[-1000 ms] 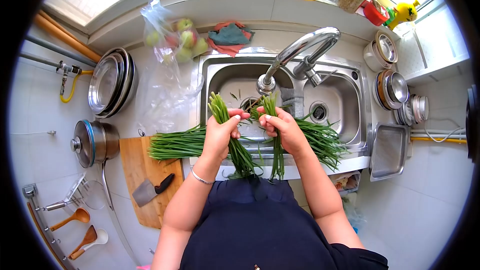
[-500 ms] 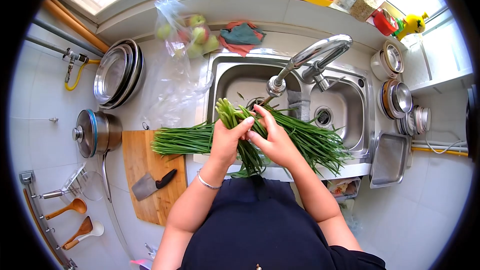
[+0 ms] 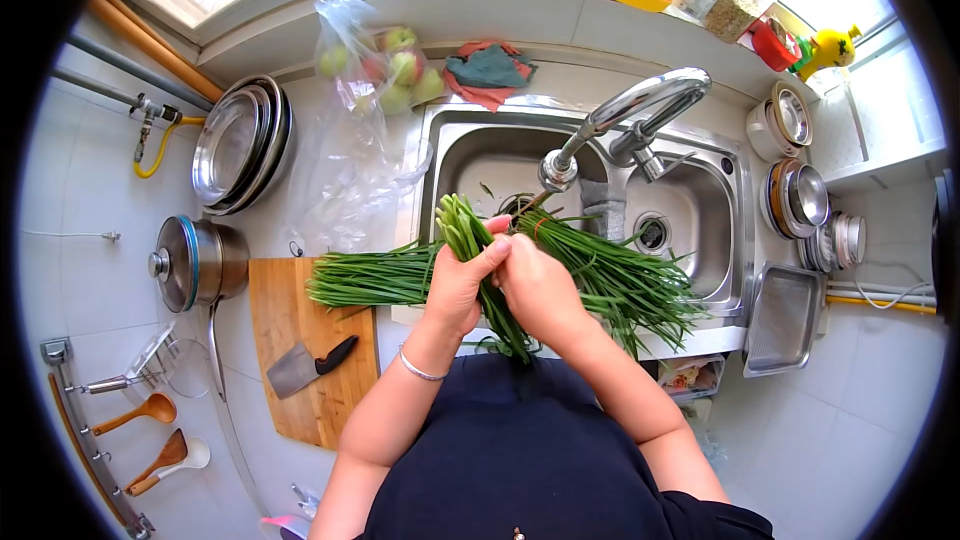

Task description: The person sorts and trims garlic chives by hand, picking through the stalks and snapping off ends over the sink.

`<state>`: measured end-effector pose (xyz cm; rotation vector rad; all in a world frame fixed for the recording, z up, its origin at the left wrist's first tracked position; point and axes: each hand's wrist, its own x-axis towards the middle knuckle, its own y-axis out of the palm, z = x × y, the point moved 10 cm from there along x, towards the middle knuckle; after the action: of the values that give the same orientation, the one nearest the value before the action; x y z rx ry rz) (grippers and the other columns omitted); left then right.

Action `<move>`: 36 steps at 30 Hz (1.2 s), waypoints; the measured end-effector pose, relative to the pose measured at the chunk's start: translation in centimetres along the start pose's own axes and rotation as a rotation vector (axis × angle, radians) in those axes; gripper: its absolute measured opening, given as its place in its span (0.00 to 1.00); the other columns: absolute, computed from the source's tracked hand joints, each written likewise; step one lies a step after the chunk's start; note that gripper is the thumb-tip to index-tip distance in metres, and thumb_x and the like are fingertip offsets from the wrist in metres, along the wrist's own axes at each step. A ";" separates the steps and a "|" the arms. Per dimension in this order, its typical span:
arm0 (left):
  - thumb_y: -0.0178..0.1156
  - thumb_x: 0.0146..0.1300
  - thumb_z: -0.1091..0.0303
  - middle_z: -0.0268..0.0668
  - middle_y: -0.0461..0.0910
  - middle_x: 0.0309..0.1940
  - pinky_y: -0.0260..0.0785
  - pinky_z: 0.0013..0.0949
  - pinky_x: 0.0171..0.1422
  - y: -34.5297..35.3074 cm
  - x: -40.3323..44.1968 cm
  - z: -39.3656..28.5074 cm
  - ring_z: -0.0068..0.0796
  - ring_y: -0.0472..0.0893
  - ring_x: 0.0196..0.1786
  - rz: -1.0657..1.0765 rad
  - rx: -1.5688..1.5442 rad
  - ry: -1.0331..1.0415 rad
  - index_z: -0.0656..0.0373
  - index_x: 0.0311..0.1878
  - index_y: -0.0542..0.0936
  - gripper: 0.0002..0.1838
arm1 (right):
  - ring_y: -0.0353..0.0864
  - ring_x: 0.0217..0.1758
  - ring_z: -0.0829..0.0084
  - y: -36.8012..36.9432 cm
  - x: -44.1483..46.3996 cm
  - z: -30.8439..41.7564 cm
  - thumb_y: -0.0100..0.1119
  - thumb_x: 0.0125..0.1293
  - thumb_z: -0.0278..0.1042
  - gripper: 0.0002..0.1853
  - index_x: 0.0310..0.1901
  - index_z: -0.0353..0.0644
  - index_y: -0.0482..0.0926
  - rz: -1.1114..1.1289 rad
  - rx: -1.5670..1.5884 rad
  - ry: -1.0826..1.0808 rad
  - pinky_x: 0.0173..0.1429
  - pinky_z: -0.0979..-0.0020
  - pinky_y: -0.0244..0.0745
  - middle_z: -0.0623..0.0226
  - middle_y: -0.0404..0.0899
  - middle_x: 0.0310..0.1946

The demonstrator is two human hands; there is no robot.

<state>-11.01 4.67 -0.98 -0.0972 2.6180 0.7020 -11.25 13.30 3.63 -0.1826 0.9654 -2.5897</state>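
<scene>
Head view. We see the bare left hand, with a thin silver bangle on its wrist, wrapped snugly around a slim bunch of long green stalks with pale cut ends. The bunch is tilted over the front edge of the double-bowl stainless-steel sink, pale ends toward the bowls, darker leaves hanging toward the person's dark navy top.

The bare right hand touches the left at the thumb. We record its visible fingers as bent; its fingertips are hidden, so we cannot tell whether they grip any stalks.

Right of the hands, we note a thick, spread bundle of dark green stalks across the sink's front edge, with a narrow red band near its gathered end. Left of them, a flat green bundle of long stalks lies along the counter, overlapping the far corner of a light-brown wooden cutting board. On that board we find a broad-bladed steel knife with a black handle. Beyond the hands, the curved chrome faucet stands over the sink, beside a grey cloth draped on the divider.
</scene>
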 end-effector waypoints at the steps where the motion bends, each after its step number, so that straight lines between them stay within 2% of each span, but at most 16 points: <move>1: 0.62 0.59 0.70 0.31 0.77 0.34 0.66 0.22 0.32 -0.4 0.2 0.2 0.17 0.73 0.31 -0.026 -0.010 0.004 0.62 0.46 0.78 0.12 | 0.78 0.40 0.53 0.8 -0.1 -0.1 0.51 0.64 0.30 0.20 0.58 0.40 0.66 0.010 -0.105 -0.017 0.42 0.57 0.73 0.52 0.76 0.43; 4: 0.56 0.64 0.70 0.37 0.80 0.39 0.67 0.21 0.30 -1.6 0.6 -0.8 0.20 0.75 0.31 -0.055 -0.162 0.073 0.61 0.42 0.78 0.07 | 0.78 0.38 0.51 -1.4 0.1 0.3 0.53 0.63 0.35 0.22 0.59 0.43 0.66 -0.032 0.153 -0.069 0.42 0.57 0.73 0.51 0.77 0.43; 5: 0.55 0.64 0.70 0.39 0.80 0.39 0.68 0.22 0.31 -2.1 0.9 -1.5 0.21 0.75 0.31 -0.012 -0.197 0.090 0.61 0.42 0.76 0.07 | 0.80 0.35 0.60 -1.3 -0.1 -1.2 0.57 0.62 0.38 0.23 0.58 0.42 0.66 0.149 0.184 0.107 0.40 0.62 0.74 0.53 0.78 0.38; 7: 0.55 0.65 0.70 0.40 0.80 0.39 0.70 0.23 0.33 -3.7 0.9 -2.6 0.22 0.75 0.30 -0.036 -0.242 0.087 0.60 0.44 0.75 0.08 | 0.78 0.30 0.71 -1.2 -0.8 -3.8 0.56 0.64 0.41 0.22 0.58 0.42 0.68 0.304 0.477 0.192 0.37 0.68 0.73 0.60 0.79 0.33; 8: 0.55 0.65 0.70 0.40 0.80 0.38 0.70 0.24 0.34 -4.7 1.1 -2.8 0.23 0.75 0.30 -0.024 -0.258 0.082 0.60 0.45 0.75 0.08 | 0.73 0.28 0.79 -1.5 -1.6 -5.4 0.53 0.67 0.42 0.20 0.57 0.43 0.70 0.324 0.569 0.330 0.35 0.75 0.71 0.67 0.79 0.32; 9: 0.55 0.65 0.70 0.40 0.79 0.38 0.71 0.25 0.35 -5.8 1.2 -3.0 0.23 0.75 0.30 -0.013 -0.273 0.077 0.60 0.45 0.75 0.08 | 0.73 0.28 0.82 -1.6 -2.1 -6.6 0.46 0.71 0.44 0.20 0.58 0.41 0.70 0.335 0.672 0.330 0.34 0.77 0.71 0.70 0.78 0.33; 12: 0.55 0.65 0.70 0.39 0.79 0.38 0.70 0.25 0.37 -7.9 0.9 -3.6 0.24 0.75 0.34 -0.052 -0.286 0.070 0.60 0.48 0.74 0.09 | 0.74 0.31 0.82 -2.6 -3.5 -8.2 0.38 0.74 0.47 0.23 0.56 0.36 0.71 0.363 0.912 0.413 0.36 0.78 0.74 0.64 0.80 0.36; 18: 0.54 0.66 0.71 0.37 0.76 0.39 0.70 0.23 0.39 -10.1 0.7 -3.5 0.22 0.74 0.38 -0.012 -0.383 0.092 0.59 0.49 0.72 0.10 | 0.78 0.33 0.78 -3.7 -4.5 -9.8 0.39 0.73 0.46 0.24 0.53 0.31 0.73 0.259 1.080 0.521 0.39 0.77 0.76 0.59 0.80 0.38; 22: 0.54 0.66 0.71 0.36 0.76 0.38 0.71 0.22 0.38 -10.5 0.4 -3.6 0.22 0.74 0.38 -0.012 -0.411 0.085 0.58 0.48 0.73 0.09 | 0.78 0.37 0.74 -3.4 -4.4 -10.7 0.42 0.73 0.42 0.21 0.52 0.32 0.74 0.180 1.066 0.491 0.43 0.75 0.75 0.57 0.79 0.41; 24: 0.54 0.66 0.71 0.36 0.76 0.38 0.71 0.22 0.38 -10.7 0.3 -3.7 0.22 0.74 0.38 -0.015 -0.409 0.088 0.58 0.48 0.73 0.09 | 0.78 0.35 0.67 -9.8 -3.4 -8.5 0.52 0.67 0.36 0.12 0.45 0.37 0.77 -0.367 0.142 0.008 0.42 0.70 0.74 0.57 0.77 0.41; 25: 0.54 0.66 0.70 0.36 0.76 0.38 0.71 0.22 0.38 -10.7 0.2 -3.8 0.22 0.74 0.37 -0.016 -0.409 0.090 0.58 0.48 0.73 0.09 | 0.78 0.35 0.67 -10.1 -3.5 -7.5 0.52 0.67 0.36 0.12 0.45 0.37 0.77 -0.365 0.145 0.005 0.42 0.70 0.74 0.57 0.77 0.41; 27: 0.54 0.66 0.70 0.36 0.76 0.38 0.71 0.22 0.38 -10.6 0.1 -3.9 0.22 0.74 0.37 -0.015 -0.413 0.094 0.58 0.48 0.73 0.09 | 0.76 0.32 0.64 -12.9 -5.7 -3.3 0.59 0.59 0.29 0.06 0.38 0.39 0.78 -0.601 0.101 -0.127 0.39 0.68 0.72 0.59 0.78 0.35; 28: 0.54 0.66 0.70 0.36 0.76 0.38 0.70 0.22 0.38 -10.5 0.0 -3.9 0.22 0.74 0.37 -0.009 -0.416 0.094 0.58 0.48 0.73 0.08 | 0.75 0.30 0.65 -12.8 -6.4 -0.6 0.62 0.55 0.26 0.06 0.35 0.40 0.78 -0.626 0.048 -0.317 0.36 0.68 0.70 0.63 0.77 0.29; 29: 0.54 0.66 0.70 0.36 0.76 0.38 0.70 0.22 0.38 -10.4 -0.1 -3.9 0.22 0.74 0.37 -0.010 -0.413 0.094 0.58 0.48 0.73 0.08 | 0.76 0.30 0.65 -12.1 -6.4 1.2 0.62 0.54 0.26 0.06 0.35 0.41 0.78 -0.532 0.062 -0.346 0.36 0.68 0.72 0.65 0.78 0.27; 35: 0.54 0.66 0.70 0.36 0.76 0.38 0.70 0.24 0.38 -9.8 -0.5 -4.2 0.23 0.74 0.37 0.007 -0.398 0.141 0.58 0.47 0.74 0.08 | 0.80 0.34 0.63 -6.4 -3.7 0.9 0.59 0.58 0.28 0.06 0.37 0.39 0.80 -0.305 -0.016 -0.173 0.40 0.67 0.75 0.62 0.81 0.33; 36: 0.54 0.66 0.70 0.36 0.76 0.38 0.70 0.24 0.38 -9.8 -0.5 -4.2 0.23 0.74 0.37 0.006 -0.389 0.145 0.58 0.47 0.74 0.08 | 0.81 0.35 0.65 -5.4 -3.2 -0.5 0.58 0.59 0.28 0.07 0.39 0.38 0.81 -0.232 0.072 -0.053 0.40 0.69 0.75 0.61 0.81 0.34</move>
<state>-10.46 -5.95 -2.03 -0.2636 2.5801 1.2402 -10.05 18.61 6.78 -0.3619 0.8758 -2.8087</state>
